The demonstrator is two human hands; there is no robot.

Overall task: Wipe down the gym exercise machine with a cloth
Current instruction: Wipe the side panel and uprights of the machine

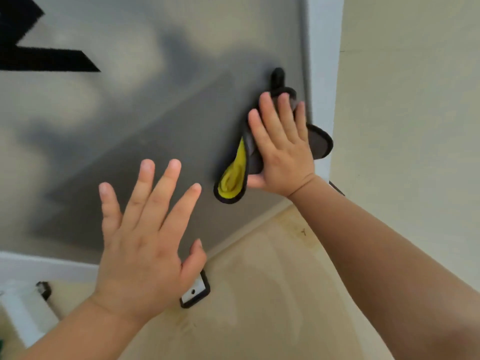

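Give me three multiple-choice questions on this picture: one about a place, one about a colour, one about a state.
1. Where on the grey panel is the cloth?
A. near its right edge
B. near its left edge
C. at its top
2. The cloth's inner face is:
A. red
B. yellow
C. blue
3. The left hand is:
A. gripping the cloth
B. fisted
C. open, fingers spread
Answers: 1 A, the right hand presses it beside the right border; 2 B, yellow shows in the fold; 3 C, straight fingers hold nothing.
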